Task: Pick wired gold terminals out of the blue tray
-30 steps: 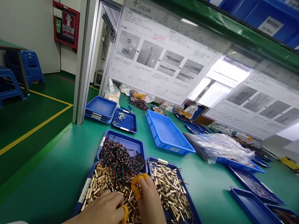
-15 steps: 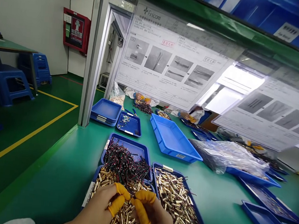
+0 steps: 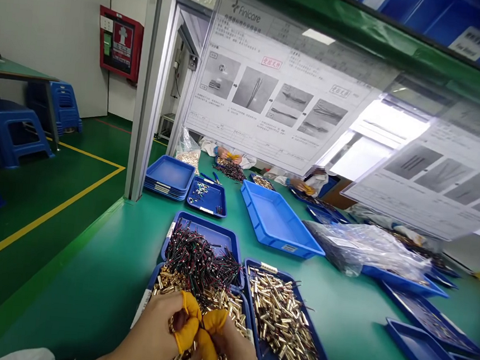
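Observation:
My left hand [image 3: 160, 327] wears yellow finger covers on thumb and forefinger, and these are pinched together. Against its fingertips comes my right hand [image 3: 229, 344], also in yellow covers, with its thumb and finger closed. Whatever small piece sits between the fingertips is hidden. Both hands hover over a blue tray of small gold-coloured metal tubes [image 3: 229, 305]. Just beyond them, a heap of thin black and red wires [image 3: 195, 260] lies in another blue tray [image 3: 218, 234] that overlaps the first. To the right stands a blue tray with more gold-coloured tubes [image 3: 282, 318], some with dark wires among them.
Farther back are stacked blue trays [image 3: 169, 174], a small tray with bits [image 3: 209, 197] and a large light-blue bin [image 3: 278, 220]. Plastic bags [image 3: 369, 244] and more trays [image 3: 430, 353] lie right. A metal post [image 3: 146, 93] rises left; co-workers' hands [image 3: 229, 155] work across the table.
My right hand has shifted left, and its fingertips now press up against those of my left hand. The view has tilted slightly; the trays stay put.

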`<state>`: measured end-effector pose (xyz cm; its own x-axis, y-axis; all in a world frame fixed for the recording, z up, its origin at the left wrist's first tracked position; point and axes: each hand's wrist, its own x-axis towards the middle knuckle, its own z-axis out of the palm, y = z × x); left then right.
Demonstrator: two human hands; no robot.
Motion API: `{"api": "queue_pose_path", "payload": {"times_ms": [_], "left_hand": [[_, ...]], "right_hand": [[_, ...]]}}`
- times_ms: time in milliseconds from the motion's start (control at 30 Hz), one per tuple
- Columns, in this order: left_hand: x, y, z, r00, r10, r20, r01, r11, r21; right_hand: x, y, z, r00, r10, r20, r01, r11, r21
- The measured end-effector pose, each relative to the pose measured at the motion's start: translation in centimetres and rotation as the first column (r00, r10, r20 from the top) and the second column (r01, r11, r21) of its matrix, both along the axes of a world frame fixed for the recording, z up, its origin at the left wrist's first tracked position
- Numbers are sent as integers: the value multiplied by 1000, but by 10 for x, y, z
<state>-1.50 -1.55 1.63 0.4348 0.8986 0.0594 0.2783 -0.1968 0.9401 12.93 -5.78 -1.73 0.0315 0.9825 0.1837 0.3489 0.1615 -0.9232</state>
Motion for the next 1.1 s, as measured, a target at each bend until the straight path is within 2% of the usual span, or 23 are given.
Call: {"api": "queue_pose_path", "payload": {"times_ms": [100,200,300,400,567,700,833,967,1100], "left_hand": [[0,0,1,997,24,69,-19,997,-69],[-1,0,3,998,19,59,-14,997,-80],[-1,0,3,999,9,45,-6,996,-85],[-1,1,4,999,-3,37,6,996,-90],[-1,0,2,1000,-5,-7,4,998,-63],[-1,1,1,987,-12,158,35,989,-146],[-1,3,-5,949,43,312,40,967,-253],[0,2,-13,930,33,367,78,955,-285],[0,2,-11,906,9,424,152,927,-344]], "right_hand": [[-3,2,2,951,-38,-308,2,993,-115],[-3,4,0,921,-108,-374,34,979,-199],[1,5,-6,936,-126,-328,50,972,-232],[6,4,-6,968,-86,-237,33,975,-222],[8,4,13,995,16,-100,-39,972,-232],[8,4,23,982,83,-169,-123,962,-242],[10,1,22,974,93,-206,-144,958,-250],[8,-2,12,992,68,-105,-93,963,-254],[5,-2,5,999,-10,-41,3,988,-154]]}}
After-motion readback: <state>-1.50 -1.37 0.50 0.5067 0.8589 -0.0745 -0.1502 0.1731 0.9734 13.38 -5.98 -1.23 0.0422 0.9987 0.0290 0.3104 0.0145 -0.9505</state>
